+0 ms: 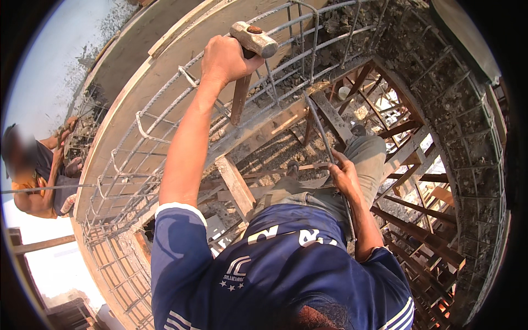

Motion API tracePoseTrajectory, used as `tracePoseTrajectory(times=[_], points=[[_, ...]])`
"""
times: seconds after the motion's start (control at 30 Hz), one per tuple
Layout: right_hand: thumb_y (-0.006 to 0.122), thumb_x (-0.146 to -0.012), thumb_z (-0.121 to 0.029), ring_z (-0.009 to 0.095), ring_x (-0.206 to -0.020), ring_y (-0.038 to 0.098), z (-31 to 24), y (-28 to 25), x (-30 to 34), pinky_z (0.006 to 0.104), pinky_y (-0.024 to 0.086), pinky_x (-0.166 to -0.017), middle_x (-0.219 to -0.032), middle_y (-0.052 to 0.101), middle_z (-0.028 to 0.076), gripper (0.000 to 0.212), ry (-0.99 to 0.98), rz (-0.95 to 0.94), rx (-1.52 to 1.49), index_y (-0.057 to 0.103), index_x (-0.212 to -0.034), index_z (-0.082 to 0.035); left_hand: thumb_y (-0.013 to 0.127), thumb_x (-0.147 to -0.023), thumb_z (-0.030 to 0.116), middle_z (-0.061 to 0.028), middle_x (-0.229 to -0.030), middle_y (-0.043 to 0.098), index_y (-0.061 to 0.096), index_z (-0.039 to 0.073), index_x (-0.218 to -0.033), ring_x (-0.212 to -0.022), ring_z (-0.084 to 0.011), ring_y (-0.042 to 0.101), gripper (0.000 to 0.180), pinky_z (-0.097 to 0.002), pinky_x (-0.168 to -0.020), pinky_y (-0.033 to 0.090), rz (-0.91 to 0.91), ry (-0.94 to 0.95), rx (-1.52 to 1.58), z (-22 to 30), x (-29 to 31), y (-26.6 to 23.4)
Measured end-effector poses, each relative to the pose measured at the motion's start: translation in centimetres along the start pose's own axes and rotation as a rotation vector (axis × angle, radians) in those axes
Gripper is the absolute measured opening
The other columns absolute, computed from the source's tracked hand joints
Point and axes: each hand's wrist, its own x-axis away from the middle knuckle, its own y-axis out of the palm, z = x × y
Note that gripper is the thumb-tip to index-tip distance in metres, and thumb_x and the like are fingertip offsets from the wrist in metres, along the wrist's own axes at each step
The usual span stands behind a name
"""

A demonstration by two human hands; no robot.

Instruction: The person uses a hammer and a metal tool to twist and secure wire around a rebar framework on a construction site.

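In the head view, I am seeing the left hand (228,61) gripping the hammer (254,40) beneath its head at 12 o'clock. The right hand (345,175), at 3 o'clock, is holding a thin metal rod (320,128). I am judging the hammer head-heavy and rigid, its lower handle (239,102) offering leverage; the rod, stiff, suiting a mid-length grip.

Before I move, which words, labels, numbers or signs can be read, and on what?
Navy shirt, chest: small white emblem with lettering and three stars, upside down; not copied out here.
Shirt, lower front: large white characters, cut by folds, unreadable.
Hammer: no lettering visible.
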Motion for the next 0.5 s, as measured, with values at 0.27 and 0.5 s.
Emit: tracePoseTrajectory(times=[0.27,0.5], points=[[0.065,-0.093,-0.009,0.020,-0.084,0.066,3.3,4.8,-12.3,0.0323,0.051,-0.077,-0.098,0.071,0.015,0.046,-0.206,-0.031,0.062,0.057,-0.138,-0.002,0.075,-0.066,0.058,-0.0148,-0.064,0.069,0.074,0.004,-0.065,-0.069,-0.0333,0.070,0.055,-0.0418,-0.071,0.057,-0.062,-0.063,0.039,0.3,-0.4,-0.5],[0.061,-0.096,-0.011,0.008,-0.043,0.043,1.2,1.4,-5.1,0.0269,0.034,-0.037,-0.062,0.054,0.000,0.048,0.098,0.028,-0.160,0.052,-0.142,-0.002,0.075,-0.067,0.058,-0.0137,-0.059,0.067,0.073,0.004,-0.064,-0.060,-0.0321,0.069,0.055,-0.0394,-0.065,0.057,0.024,0.024,0.012,-0.5,-0.2,0.3]])
